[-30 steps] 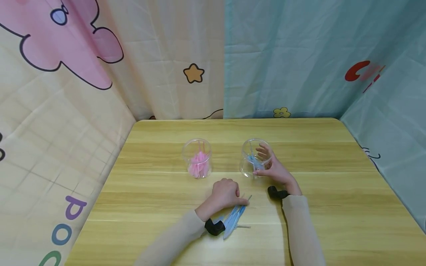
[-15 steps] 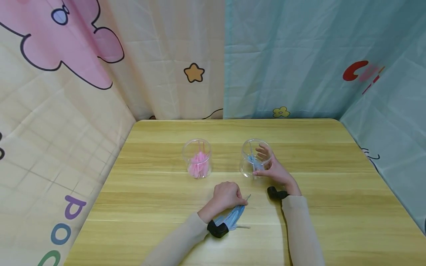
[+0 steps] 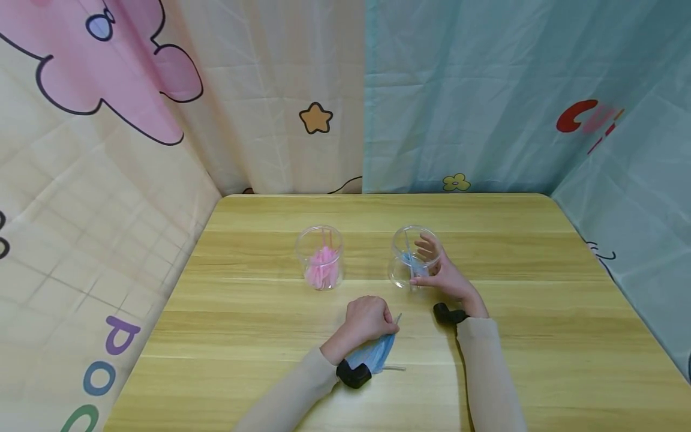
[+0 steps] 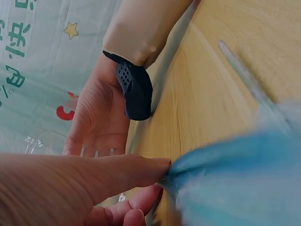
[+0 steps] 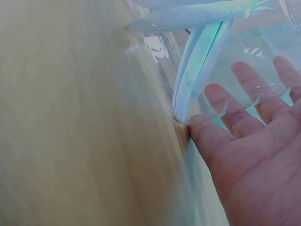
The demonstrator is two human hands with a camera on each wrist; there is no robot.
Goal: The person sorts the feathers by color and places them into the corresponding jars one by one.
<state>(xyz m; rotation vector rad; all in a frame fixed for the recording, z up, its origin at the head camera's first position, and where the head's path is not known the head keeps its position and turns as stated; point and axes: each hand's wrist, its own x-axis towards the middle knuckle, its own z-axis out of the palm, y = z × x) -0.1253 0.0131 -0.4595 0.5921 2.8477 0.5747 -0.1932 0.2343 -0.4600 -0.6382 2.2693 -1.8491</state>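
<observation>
Shifted toward 9 o'clock: thin stem (image 3: 399,318) of blue pleated fabric-like bundle (image 3: 379,355). My left hand (image 3: 366,317) pinches bundle, axis 1-to-7; right hand (image 3: 445,276) grips clear round container (image 3: 398,274), left's 1 o'clock.

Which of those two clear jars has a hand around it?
The jar on the person's right, with blue pieces inside: the right hand curls around it. The left jar, with pink pieces, stands untouched.
</observation>
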